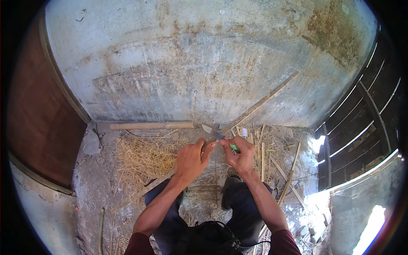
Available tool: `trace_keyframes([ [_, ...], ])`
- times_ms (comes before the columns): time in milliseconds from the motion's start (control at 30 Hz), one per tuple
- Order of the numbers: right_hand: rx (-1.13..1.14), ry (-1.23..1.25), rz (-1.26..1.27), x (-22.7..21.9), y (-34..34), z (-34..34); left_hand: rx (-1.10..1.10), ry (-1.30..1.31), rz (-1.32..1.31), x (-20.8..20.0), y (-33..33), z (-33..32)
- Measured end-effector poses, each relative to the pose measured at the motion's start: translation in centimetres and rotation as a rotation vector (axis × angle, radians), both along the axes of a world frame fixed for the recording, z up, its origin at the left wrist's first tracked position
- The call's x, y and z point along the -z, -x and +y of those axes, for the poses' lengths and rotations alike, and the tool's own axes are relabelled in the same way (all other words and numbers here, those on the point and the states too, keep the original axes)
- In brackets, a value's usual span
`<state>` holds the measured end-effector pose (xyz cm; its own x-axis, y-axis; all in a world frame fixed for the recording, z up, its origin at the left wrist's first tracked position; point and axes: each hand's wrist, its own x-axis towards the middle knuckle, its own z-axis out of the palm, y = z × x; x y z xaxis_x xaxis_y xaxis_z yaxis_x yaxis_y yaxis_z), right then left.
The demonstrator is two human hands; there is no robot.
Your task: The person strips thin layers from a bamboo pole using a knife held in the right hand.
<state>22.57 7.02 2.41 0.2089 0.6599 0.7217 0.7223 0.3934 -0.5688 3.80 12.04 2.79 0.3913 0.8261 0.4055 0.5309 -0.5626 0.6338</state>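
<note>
A knife with a green handle (234,147) is in my right hand (241,156), its fingers closed round the handle. The blade (211,131) points up and to the left, lying across a long bamboo strip (265,98). This strip slants from the wall at upper right, through my hands, down to the lower left. My left hand (190,163) is closed on the strip just left of the knife, thumb toward the blade. The stretch of strip under my left palm is hidden.
Pale shavings (146,159) lie heaped on the floor at left. A bamboo pole (153,126) rests along the foot of the stained wall (187,63). Thin strips (290,174) are scattered at right, near a dark slatted panel (361,123). A brown door (42,114) stands at left.
</note>
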Motion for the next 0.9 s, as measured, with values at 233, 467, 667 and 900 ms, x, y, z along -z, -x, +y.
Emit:
trace_keyframes([
  [233,0.287,0.14,0.118,0.0,-7.7,1.4,-0.033,0.018,0.055,-0.1,2.0,-0.5],
  [467,0.164,-0.016,0.187,0.9,-6.7,1.8,-0.032,-0.007,0.041,0.4,3.2,-1.5],
  [667,0.142,0.118,0.179,-0.5,-4.8,0.2,-0.079,0.024,0.071,-0.9,4.5,-4.3],
  [900,-0.038,0.032,0.1,-0.3,-5.0,-0.8,-0.049,0.134,0.026,-0.7,6.0,-8.2],
])
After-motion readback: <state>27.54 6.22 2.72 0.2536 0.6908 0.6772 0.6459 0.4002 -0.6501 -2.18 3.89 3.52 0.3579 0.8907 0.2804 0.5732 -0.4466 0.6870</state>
